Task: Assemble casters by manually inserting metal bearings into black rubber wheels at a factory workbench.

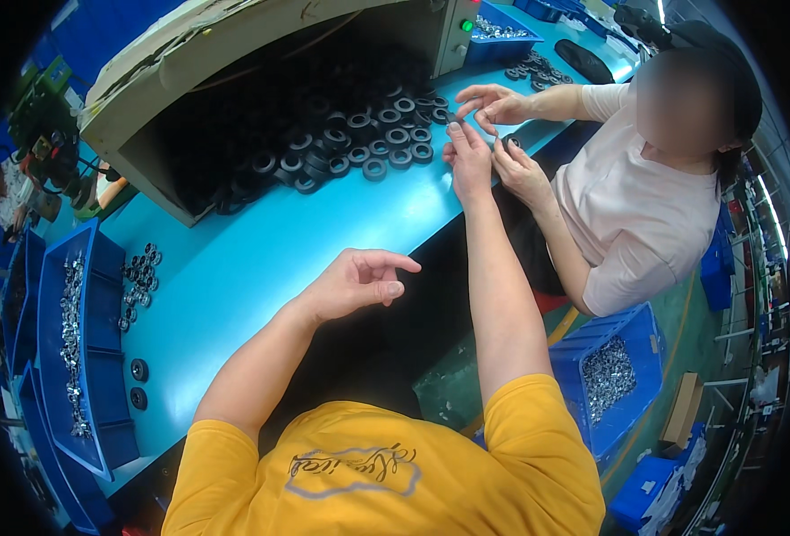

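My left hand (359, 284) is over the near edge of the blue-green table (261, 259), empty, with index finger and thumb stretched out and apart. Farther off, my right hand (469, 163) is raised beside a co-worker's hands. Its thumb and fingers pinch together at a small black part, mostly hidden by the fingertips. The co-worker's far hand (500, 105) reaches right up to my fingertips. In the co-worker's nearer hand (525, 179) a black ring (512, 141) shows. A heap of black rings (359, 134) lies beyond my hands, spilling from under a grey machine housing.
The grey housing (136, 134) stands on the table at the far left. Blue bins (100, 348) with shiny metal parts line the left end, near a few loose rings (138, 369). The co-worker (636, 188) sits at right. A blue crate (650, 357) of metal parts stands below.
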Motion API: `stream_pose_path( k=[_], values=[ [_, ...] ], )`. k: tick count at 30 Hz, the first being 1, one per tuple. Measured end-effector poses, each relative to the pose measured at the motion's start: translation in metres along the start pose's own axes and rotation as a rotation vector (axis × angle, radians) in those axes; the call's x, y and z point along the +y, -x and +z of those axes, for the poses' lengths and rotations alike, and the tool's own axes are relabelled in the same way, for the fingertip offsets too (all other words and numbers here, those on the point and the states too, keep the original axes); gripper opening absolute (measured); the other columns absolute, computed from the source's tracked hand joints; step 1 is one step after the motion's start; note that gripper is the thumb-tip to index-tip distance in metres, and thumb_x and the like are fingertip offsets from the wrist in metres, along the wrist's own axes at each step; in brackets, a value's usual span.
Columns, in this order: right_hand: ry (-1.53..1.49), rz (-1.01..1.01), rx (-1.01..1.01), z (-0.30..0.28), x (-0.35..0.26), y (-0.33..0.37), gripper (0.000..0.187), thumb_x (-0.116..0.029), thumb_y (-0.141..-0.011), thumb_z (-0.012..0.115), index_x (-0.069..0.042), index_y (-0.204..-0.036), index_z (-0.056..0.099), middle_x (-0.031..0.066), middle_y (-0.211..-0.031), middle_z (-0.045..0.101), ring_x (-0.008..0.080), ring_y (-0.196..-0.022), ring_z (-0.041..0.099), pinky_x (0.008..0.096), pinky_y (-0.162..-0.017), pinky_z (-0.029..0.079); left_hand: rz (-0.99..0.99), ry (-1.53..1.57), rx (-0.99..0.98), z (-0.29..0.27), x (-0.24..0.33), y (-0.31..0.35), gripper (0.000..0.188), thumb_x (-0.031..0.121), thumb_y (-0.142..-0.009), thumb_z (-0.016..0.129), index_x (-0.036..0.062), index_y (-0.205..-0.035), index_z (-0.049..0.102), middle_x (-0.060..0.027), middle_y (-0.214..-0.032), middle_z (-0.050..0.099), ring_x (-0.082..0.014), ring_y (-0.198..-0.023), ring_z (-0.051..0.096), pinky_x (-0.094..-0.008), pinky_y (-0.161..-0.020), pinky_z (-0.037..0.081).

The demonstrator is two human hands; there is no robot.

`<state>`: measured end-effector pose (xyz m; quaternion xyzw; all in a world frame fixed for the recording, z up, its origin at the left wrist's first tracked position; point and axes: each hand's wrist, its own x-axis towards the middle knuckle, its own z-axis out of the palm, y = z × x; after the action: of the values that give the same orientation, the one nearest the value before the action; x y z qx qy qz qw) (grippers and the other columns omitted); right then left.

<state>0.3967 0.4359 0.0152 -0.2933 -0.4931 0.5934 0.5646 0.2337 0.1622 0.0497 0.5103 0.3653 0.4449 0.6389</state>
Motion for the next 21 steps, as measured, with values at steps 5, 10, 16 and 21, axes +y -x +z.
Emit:
stream_pose_path(
  k=[5, 10, 16, 21],
  values=[
    [0.028, -0.017, 0.018, -0.0003, 0.0017, -0.0010, 0.052, -0.025, -0.097, 0.075, 0.007, -0.135, 0.059, 0.0008, -0.092, 0.063, 0.0070, -0.070, 0.058, 0.0214, -0.058, 0.046, -0.015, -0.014, -0.002, -0.0013, -0.0007, -0.0002, 0.043, 0.025, -0.090, 0.081, 0.0061, -0.127, 0.071, 0.0024, -0.080, 0.064, -0.0057, -0.071, 0.059, -0.0200, -0.064, 0.044],
    [0.066, -0.018, 0.051, 0.0005, 0.0027, 0.0006, 0.059, -0.023, -0.094, 0.079, 0.006, -0.140, 0.056, 0.0046, -0.105, 0.065, 0.0085, -0.072, 0.059, 0.0218, -0.060, 0.048, -0.023, -0.002, -0.004, -0.0016, 0.0001, 0.0004, 0.043, 0.025, -0.091, 0.081, 0.0063, -0.128, 0.071, 0.0025, -0.080, 0.064, -0.0055, -0.071, 0.059, -0.0199, -0.063, 0.044],
    [0.108, -0.036, 0.050, 0.0015, 0.0029, 0.0009, 0.059, -0.021, -0.093, 0.080, 0.004, -0.141, 0.056, 0.0064, -0.111, 0.066, 0.0087, -0.073, 0.060, 0.0223, -0.061, 0.050, -0.004, 0.002, -0.006, -0.0015, -0.0019, 0.0008, 0.042, 0.024, -0.091, 0.081, 0.0058, -0.128, 0.071, 0.0025, -0.080, 0.064, -0.0057, -0.072, 0.059, -0.0200, -0.066, 0.045],
    [0.068, -0.078, 0.026, -0.0027, -0.0018, -0.0034, 0.056, -0.018, -0.093, 0.079, 0.004, -0.140, 0.057, 0.0060, -0.110, 0.067, 0.0084, -0.072, 0.060, 0.0219, -0.060, 0.049, -0.021, -0.045, -0.008, -0.0006, 0.0042, -0.0042, 0.041, 0.023, -0.092, 0.080, 0.0049, -0.128, 0.071, 0.0025, -0.080, 0.064, -0.0059, -0.072, 0.059, -0.0210, -0.068, 0.047]
  ],
)
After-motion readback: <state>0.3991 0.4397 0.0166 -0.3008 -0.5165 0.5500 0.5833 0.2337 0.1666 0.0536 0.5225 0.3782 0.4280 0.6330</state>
